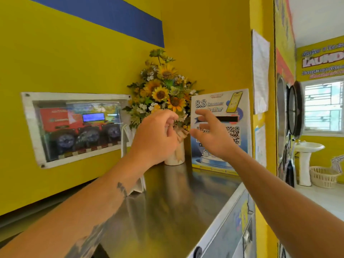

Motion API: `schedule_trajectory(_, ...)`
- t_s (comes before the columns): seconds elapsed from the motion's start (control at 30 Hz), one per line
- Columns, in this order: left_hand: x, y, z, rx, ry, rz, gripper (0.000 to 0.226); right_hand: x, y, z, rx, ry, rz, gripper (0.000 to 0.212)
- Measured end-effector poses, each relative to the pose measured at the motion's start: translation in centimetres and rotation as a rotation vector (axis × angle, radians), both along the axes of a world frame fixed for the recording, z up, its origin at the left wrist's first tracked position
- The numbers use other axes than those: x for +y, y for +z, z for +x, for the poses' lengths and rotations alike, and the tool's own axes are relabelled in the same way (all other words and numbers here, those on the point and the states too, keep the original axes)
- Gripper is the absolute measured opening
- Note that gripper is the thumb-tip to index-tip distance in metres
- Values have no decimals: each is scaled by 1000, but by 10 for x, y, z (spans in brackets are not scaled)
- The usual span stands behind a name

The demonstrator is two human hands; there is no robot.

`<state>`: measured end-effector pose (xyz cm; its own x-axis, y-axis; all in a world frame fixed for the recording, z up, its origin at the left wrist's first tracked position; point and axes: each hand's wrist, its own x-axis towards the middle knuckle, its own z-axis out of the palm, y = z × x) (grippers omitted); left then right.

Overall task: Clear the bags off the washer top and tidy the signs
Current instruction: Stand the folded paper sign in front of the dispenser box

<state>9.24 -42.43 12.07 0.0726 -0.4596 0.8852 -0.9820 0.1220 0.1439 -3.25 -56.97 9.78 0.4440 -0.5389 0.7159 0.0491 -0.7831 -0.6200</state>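
A QR-code promo sign (232,101) stands upright on the steel washer top (186,198), leaning against the yellow wall at the back right. My right hand (212,135) is open with fingers spread, just in front of the sign's left half; I cannot tell if it touches. My left hand (156,138) hovers with fingers loosely curled in front of a white vase of sunflowers (163,88), holding nothing. A second white sign stand (128,135) sits left of the vase, mostly hidden behind my left forearm. No bags are in view.
A wall box with a clear cover and a blue display (74,125) is mounted on the left wall. Paper notices (260,71) hang on the pillar. Beyond, at right, are an open round machine door (294,110), a pedestal sink (307,151) and a laundry basket (323,175).
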Motion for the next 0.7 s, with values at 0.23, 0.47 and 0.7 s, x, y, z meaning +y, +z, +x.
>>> schedule_trajectory(0.23, 48, -29, 38, 14, 243, 27, 33, 25, -10, 76, 137, 166, 93, 56)
schedule_trajectory(0.47, 33, -49, 66, -40, 510, 67, 60, 18, -9, 134, 290, 334, 171, 55)
schedule_trajectory(0.7, 12, -61, 78, -96, 722, 178, 81, 0, -6, 183, 350, 466, 165, 69)
